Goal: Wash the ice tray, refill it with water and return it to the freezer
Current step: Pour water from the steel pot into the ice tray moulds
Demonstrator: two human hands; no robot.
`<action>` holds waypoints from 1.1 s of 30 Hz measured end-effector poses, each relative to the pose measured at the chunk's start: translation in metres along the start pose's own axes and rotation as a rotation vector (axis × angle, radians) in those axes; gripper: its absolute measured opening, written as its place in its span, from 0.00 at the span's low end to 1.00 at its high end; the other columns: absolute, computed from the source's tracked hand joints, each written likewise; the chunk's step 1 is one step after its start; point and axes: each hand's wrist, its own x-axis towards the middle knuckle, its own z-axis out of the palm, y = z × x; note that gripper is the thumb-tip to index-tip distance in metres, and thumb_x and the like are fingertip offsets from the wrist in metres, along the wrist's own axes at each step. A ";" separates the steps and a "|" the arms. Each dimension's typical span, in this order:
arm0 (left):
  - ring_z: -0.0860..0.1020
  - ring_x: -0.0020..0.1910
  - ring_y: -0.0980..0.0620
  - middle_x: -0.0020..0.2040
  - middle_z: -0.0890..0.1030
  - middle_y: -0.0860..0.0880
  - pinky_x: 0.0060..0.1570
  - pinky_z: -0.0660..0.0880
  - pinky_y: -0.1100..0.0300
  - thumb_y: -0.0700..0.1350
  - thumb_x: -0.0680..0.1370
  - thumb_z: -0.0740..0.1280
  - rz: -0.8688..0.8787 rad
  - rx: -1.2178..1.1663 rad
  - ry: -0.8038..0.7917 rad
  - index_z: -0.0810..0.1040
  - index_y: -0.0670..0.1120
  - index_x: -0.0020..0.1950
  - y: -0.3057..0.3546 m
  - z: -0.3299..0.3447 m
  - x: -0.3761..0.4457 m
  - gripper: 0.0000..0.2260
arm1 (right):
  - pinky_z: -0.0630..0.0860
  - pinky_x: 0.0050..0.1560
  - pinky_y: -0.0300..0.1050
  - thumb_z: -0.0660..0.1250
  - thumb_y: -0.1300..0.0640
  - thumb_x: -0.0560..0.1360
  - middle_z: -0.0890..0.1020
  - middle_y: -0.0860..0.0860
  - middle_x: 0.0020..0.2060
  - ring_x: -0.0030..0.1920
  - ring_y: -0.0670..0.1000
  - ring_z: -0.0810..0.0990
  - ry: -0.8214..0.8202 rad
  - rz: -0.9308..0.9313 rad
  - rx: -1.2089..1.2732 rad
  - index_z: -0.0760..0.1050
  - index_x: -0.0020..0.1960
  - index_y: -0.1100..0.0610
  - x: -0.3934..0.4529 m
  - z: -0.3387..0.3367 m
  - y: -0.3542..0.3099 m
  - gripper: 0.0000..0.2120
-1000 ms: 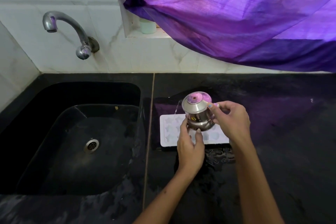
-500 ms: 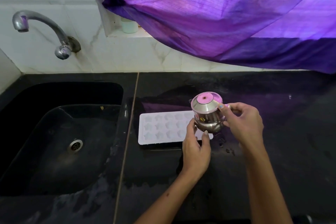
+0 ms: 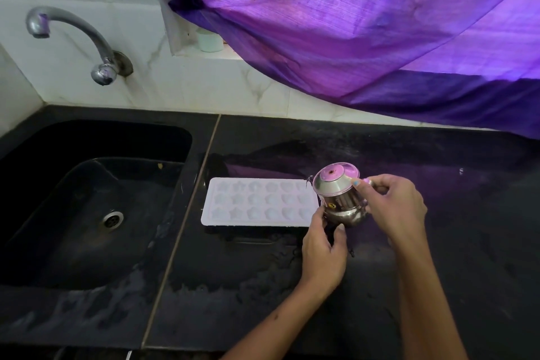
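At nine o'clock lies one black sink [image 3: 35, 242], with one curved metal tap [image 3: 87, 38] on the tiled wall at ten o'clock. Just right of centre, one white ice tray [image 3: 257, 203] lies flat on the wet black counter [image 3: 467, 213], three rows of star-shaped cells showing. At the tray's right end, about three o'clock of it, one steel pot [image 3: 340, 194] is held tilted, its mouth turned toward the camera. The left hand [image 3: 323, 254] reaches up from six o'clock, fingers and thumb curled against the pot's underside. The right hand [image 3: 394, 207] comes in from five o'clock, thumb and fingers pinching the pot's rim at its three o'clock side. One purple curtain [image 3: 365, 32] hangs at one o'clock, one pale cup [image 3: 209, 41] on the ledge below it.
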 end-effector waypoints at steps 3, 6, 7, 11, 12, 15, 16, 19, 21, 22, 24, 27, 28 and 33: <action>0.74 0.61 0.64 0.61 0.78 0.56 0.63 0.72 0.59 0.42 0.78 0.63 -0.016 0.018 0.000 0.68 0.50 0.70 -0.002 0.005 0.000 0.21 | 0.75 0.53 0.52 0.70 0.44 0.73 0.83 0.48 0.35 0.43 0.54 0.82 -0.011 -0.006 -0.005 0.80 0.41 0.51 0.002 -0.002 0.003 0.10; 0.74 0.62 0.63 0.61 0.78 0.56 0.64 0.71 0.58 0.43 0.78 0.63 -0.020 0.029 -0.007 0.68 0.50 0.70 -0.003 0.007 0.000 0.21 | 0.75 0.52 0.52 0.70 0.45 0.73 0.83 0.49 0.36 0.43 0.54 0.82 -0.019 -0.019 -0.011 0.78 0.40 0.49 0.003 -0.003 0.004 0.08; 0.74 0.62 0.63 0.62 0.78 0.56 0.64 0.71 0.58 0.43 0.78 0.63 -0.022 0.035 -0.006 0.68 0.50 0.71 -0.003 0.007 0.000 0.21 | 0.75 0.52 0.52 0.70 0.45 0.73 0.83 0.49 0.36 0.43 0.54 0.82 -0.020 -0.020 -0.013 0.78 0.40 0.49 0.003 -0.004 0.004 0.08; 0.74 0.62 0.62 0.62 0.78 0.56 0.64 0.71 0.59 0.43 0.78 0.63 -0.030 0.053 -0.006 0.68 0.50 0.71 -0.004 0.008 0.000 0.21 | 0.74 0.52 0.51 0.70 0.45 0.73 0.84 0.49 0.36 0.44 0.54 0.82 -0.026 -0.015 -0.010 0.79 0.41 0.50 0.003 -0.004 0.006 0.08; 0.74 0.62 0.62 0.62 0.78 0.56 0.64 0.71 0.59 0.43 0.78 0.63 -0.030 0.054 -0.006 0.68 0.50 0.71 -0.004 0.008 0.000 0.20 | 0.74 0.52 0.51 0.70 0.45 0.73 0.84 0.49 0.37 0.44 0.54 0.82 -0.025 -0.014 -0.009 0.80 0.42 0.50 0.003 -0.004 0.006 0.09; 0.74 0.60 0.65 0.61 0.78 0.56 0.63 0.71 0.62 0.42 0.78 0.63 -0.032 0.056 -0.018 0.69 0.49 0.70 -0.003 0.007 -0.001 0.19 | 0.73 0.51 0.50 0.70 0.45 0.73 0.84 0.50 0.38 0.45 0.53 0.81 -0.016 -0.014 -0.011 0.81 0.43 0.51 0.002 -0.004 0.008 0.10; 0.73 0.60 0.66 0.61 0.78 0.56 0.63 0.71 0.63 0.42 0.78 0.63 -0.033 0.060 -0.021 0.69 0.49 0.70 -0.003 0.007 -0.001 0.19 | 0.72 0.50 0.49 0.70 0.45 0.73 0.84 0.50 0.38 0.45 0.53 0.81 -0.014 -0.017 -0.010 0.81 0.44 0.52 0.001 -0.004 0.008 0.10; 0.73 0.60 0.65 0.61 0.78 0.56 0.62 0.71 0.62 0.43 0.78 0.63 -0.031 0.073 -0.027 0.70 0.50 0.69 -0.004 0.006 -0.001 0.19 | 0.70 0.49 0.48 0.70 0.45 0.73 0.83 0.50 0.38 0.45 0.53 0.80 -0.014 -0.013 -0.008 0.81 0.44 0.52 0.000 -0.005 0.008 0.11; 0.73 0.60 0.65 0.61 0.78 0.55 0.63 0.71 0.63 0.43 0.79 0.62 -0.036 0.080 -0.035 0.69 0.50 0.70 -0.005 0.006 -0.001 0.19 | 0.67 0.48 0.46 0.70 0.44 0.73 0.83 0.50 0.39 0.45 0.53 0.79 -0.018 0.000 -0.012 0.80 0.44 0.52 0.000 -0.006 0.008 0.11; 0.73 0.61 0.64 0.61 0.78 0.55 0.63 0.70 0.63 0.43 0.79 0.62 -0.035 0.081 -0.039 0.69 0.50 0.70 -0.005 0.005 -0.001 0.19 | 0.68 0.48 0.46 0.70 0.44 0.73 0.83 0.50 0.39 0.45 0.53 0.79 -0.020 0.004 -0.014 0.80 0.45 0.52 0.000 -0.006 0.009 0.11; 0.74 0.62 0.63 0.62 0.78 0.55 0.64 0.71 0.60 0.43 0.79 0.62 -0.024 0.079 -0.034 0.69 0.50 0.70 -0.006 0.005 -0.001 0.19 | 0.70 0.49 0.47 0.70 0.44 0.73 0.83 0.50 0.38 0.45 0.54 0.81 -0.023 0.006 -0.008 0.80 0.44 0.52 0.001 -0.007 0.010 0.11; 0.76 0.60 0.59 0.61 0.78 0.56 0.63 0.72 0.57 0.43 0.78 0.62 -0.005 0.072 0.001 0.70 0.51 0.69 -0.007 0.004 0.001 0.19 | 0.74 0.54 0.50 0.70 0.43 0.73 0.84 0.49 0.37 0.44 0.54 0.83 -0.025 0.015 0.015 0.80 0.43 0.51 0.002 -0.007 0.012 0.11; 0.76 0.60 0.60 0.61 0.78 0.57 0.63 0.72 0.57 0.43 0.78 0.62 0.001 0.068 0.011 0.70 0.52 0.69 -0.007 0.003 0.001 0.19 | 0.75 0.55 0.51 0.70 0.43 0.73 0.84 0.48 0.37 0.44 0.54 0.83 -0.026 0.017 0.028 0.80 0.43 0.51 0.002 -0.007 0.012 0.11; 0.73 0.58 0.70 0.57 0.77 0.64 0.64 0.72 0.59 0.41 0.78 0.63 0.033 0.042 0.039 0.69 0.54 0.68 -0.004 -0.001 0.005 0.19 | 0.76 0.56 0.55 0.70 0.43 0.73 0.83 0.46 0.36 0.43 0.53 0.83 -0.017 -0.014 0.069 0.79 0.42 0.49 0.000 -0.003 0.007 0.10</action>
